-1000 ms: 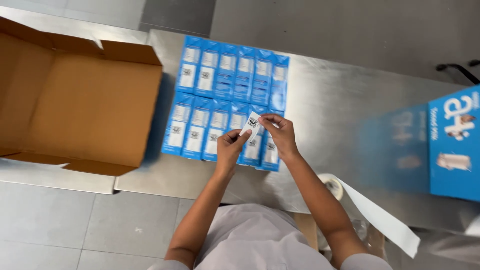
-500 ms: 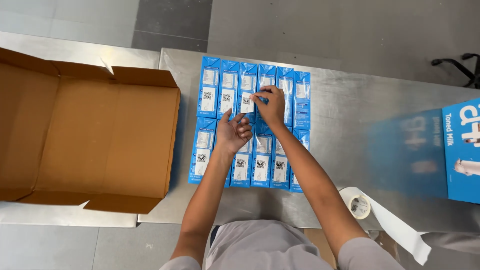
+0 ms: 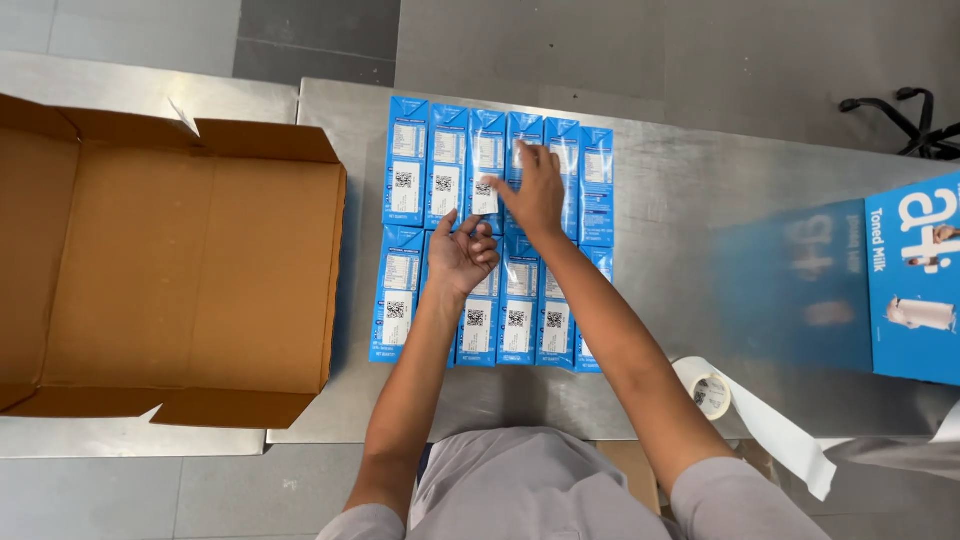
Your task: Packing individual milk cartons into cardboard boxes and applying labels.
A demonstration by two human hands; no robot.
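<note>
Several blue cartons (image 3: 445, 165) with white labels lie flat in two rows on a steel table (image 3: 680, 200). My right hand (image 3: 537, 192) rests flat on the far row, its fingertips touching the white label of a middle carton (image 3: 487, 165). My left hand (image 3: 462, 256) hovers over the near row (image 3: 400, 295), palm up, fingers loosely curled and apart, holding nothing. My forearms hide parts of the near-row cartons.
An open brown cardboard box (image 3: 150, 260) lies left of the cartons. A roll of white label backing (image 3: 712, 392) sits at the table's near edge, its strip hanging off. A large blue printed box (image 3: 915, 280) stands at the right. A chair base (image 3: 900, 120) is beyond.
Both hands held a small white label over the near row. The right hand then carried it up to the far row and now lies flat there; the left hand came away.
</note>
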